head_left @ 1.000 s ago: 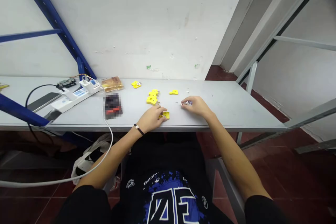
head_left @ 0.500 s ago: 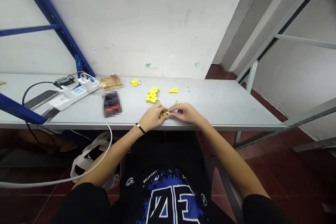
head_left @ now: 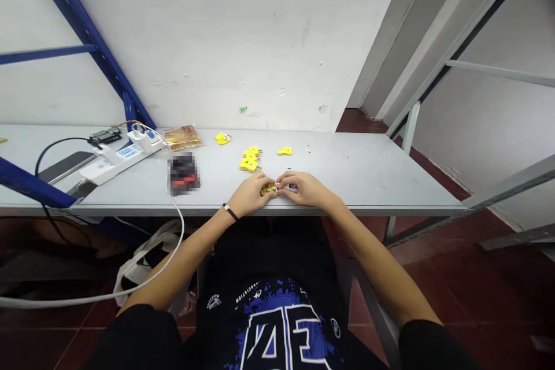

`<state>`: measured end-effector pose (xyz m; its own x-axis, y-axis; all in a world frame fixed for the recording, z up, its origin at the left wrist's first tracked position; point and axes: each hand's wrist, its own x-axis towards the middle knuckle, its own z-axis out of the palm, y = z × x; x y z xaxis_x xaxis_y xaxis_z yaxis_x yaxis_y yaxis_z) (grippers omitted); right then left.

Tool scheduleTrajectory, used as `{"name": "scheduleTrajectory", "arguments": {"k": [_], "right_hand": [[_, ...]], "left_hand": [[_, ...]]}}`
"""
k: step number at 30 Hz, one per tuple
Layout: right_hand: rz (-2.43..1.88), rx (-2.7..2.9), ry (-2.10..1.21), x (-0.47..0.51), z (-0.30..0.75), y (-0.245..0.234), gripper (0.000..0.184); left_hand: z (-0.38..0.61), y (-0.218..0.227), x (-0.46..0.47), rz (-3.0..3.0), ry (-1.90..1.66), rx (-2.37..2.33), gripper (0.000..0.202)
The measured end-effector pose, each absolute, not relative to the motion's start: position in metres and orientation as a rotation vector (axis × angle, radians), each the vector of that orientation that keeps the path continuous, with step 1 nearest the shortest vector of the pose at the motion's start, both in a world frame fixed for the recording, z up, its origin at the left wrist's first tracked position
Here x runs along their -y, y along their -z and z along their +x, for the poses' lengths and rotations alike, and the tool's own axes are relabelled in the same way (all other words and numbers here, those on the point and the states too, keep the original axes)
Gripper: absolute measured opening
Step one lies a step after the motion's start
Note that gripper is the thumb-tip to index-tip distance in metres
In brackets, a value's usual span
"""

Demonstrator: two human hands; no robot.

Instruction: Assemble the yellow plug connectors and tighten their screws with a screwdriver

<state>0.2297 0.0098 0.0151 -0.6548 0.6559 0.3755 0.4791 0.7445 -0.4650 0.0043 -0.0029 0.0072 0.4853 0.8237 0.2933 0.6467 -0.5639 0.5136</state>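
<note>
My left hand (head_left: 252, 193) pinches a yellow plug (head_left: 269, 188) between thumb and fingers just above the table's front edge. The fingers cover part of it, and a whitish piece shows at its right end. My right hand (head_left: 303, 189) meets it from the other side, thumb and index fingertip pressed together at that whitish end. A small dark and pale item shows under the right fingers; its kind is hard to tell. Beyond my hands, several yellow two-pin plugs (head_left: 248, 165) lie in a row, pins to the right. Another yellow piece (head_left: 285, 151) lies to their right.
More yellow parts (head_left: 222, 139) lie near the wall, beside a clear bag (head_left: 182, 137) of brownish contents. A blurred dark item (head_left: 184, 173), a white power strip (head_left: 115, 163) and a phone-like slab (head_left: 67, 165) are at left. A white cable (head_left: 177, 254) hangs over my left forearm.
The view has shifted slightly. My right fingertips have shifted a little at the plug's end and the small item under them shows differently. My left hand still holds the plug.
</note>
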Motion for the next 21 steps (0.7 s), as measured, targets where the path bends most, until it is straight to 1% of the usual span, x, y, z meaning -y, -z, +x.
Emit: {"name": "scheduleTrajectory", "arguments": {"k": [3,5,8,11,15,21], "right_hand": [[-0.904,2.319,-0.41,-0.014,0.241,-0.02,0.022],[-1.036,2.203,-0.369,-0.025,0.255,-0.025,0.023],[-1.398,2.041,-0.301,-0.055,0.281,-0.031,0.023],[-1.766,1.989,-0.254,-0.09,0.301,-0.03,0.027],[-1.826,2.032,-0.264,-0.122,0.303,-0.02,0.026],[-1.848,2.063,-0.249,-0.132,0.29,-0.012,0.019]], "left_hand": [[0.004,-0.006,0.003,2.386,-0.754,-1.225,0.024],[0.004,-0.005,0.002,2.39,-0.753,-1.227,0.028],[0.005,-0.003,0.002,2.405,-0.755,-1.228,0.034],[0.007,-0.003,0.004,2.423,-0.775,-1.241,0.033],[0.01,-0.003,0.007,2.437,-0.781,-1.278,0.031],[0.016,-0.002,0.009,2.349,-0.822,-1.383,0.037]]}}
